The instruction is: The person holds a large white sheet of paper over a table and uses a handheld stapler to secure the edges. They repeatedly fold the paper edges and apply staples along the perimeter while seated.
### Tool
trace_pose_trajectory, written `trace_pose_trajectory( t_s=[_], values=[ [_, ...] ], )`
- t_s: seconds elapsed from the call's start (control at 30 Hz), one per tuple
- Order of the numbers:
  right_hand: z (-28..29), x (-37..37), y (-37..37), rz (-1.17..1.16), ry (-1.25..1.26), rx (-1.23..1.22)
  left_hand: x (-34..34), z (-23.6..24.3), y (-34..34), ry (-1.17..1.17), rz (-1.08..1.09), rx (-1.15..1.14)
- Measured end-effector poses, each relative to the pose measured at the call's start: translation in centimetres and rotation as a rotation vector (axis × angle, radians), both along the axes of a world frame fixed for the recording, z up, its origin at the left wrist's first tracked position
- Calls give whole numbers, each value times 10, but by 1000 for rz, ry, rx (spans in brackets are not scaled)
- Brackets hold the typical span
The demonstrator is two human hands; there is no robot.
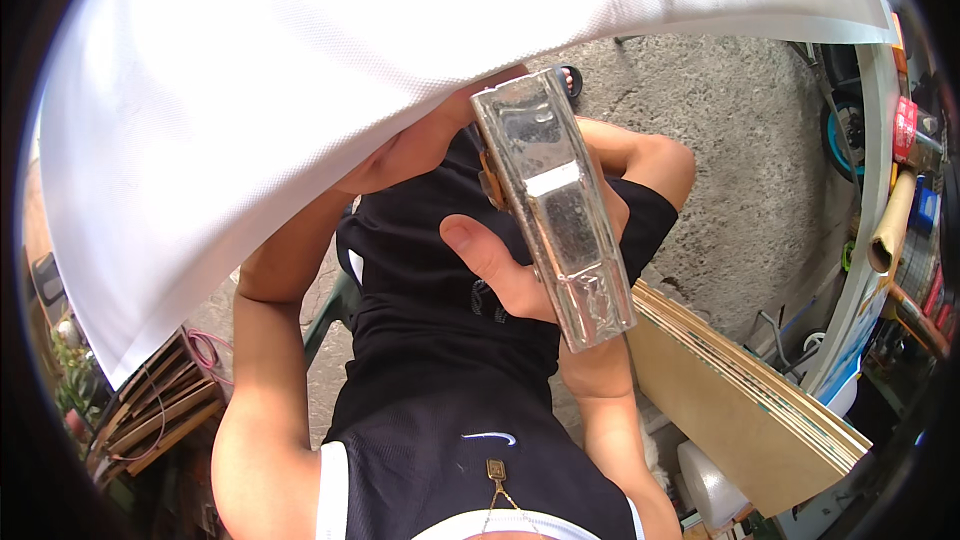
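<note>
A large white textured sheet (260, 80) spreads across the upper view and down the left side. My left hand (405, 155) is at its lower edge, fingers curled against it and partly hidden underneath. My right hand (510, 280) grips a long, silver metal tool (560, 210), like a stapler, upright beside the sheet's edge; its thumb points left and the other fingers are mostly behind the tool.
Plywood boards (740, 390) lean at the lower right, and stacked wood scraps (165, 400) lie at the lower left. A cluttered rack (905, 240) lines the right side. A foot in a black sandal (572, 82) rests on the rough concrete floor (740, 150).
</note>
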State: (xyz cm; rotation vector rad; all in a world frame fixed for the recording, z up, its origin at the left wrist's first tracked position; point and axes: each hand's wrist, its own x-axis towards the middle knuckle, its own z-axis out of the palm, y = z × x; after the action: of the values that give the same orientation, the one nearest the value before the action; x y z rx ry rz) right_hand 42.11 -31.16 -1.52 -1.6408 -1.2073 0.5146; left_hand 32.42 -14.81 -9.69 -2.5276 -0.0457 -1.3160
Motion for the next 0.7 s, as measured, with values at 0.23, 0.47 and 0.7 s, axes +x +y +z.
trace_pose_trajectory(
  t_s=[0.23, 0.47, 0.7],
  values=[
    [-3, 0, 0, -13, -42, 92, -2, 2, -2, 5, -22, -46],
    [-8, -2, 1, -47, 74, 94, -1, 1, -4, 13, -55, -90],
    [3, -1, 1, -38, -35, 3, -3, 6, -8, 21, -79, -141]
  ],
)
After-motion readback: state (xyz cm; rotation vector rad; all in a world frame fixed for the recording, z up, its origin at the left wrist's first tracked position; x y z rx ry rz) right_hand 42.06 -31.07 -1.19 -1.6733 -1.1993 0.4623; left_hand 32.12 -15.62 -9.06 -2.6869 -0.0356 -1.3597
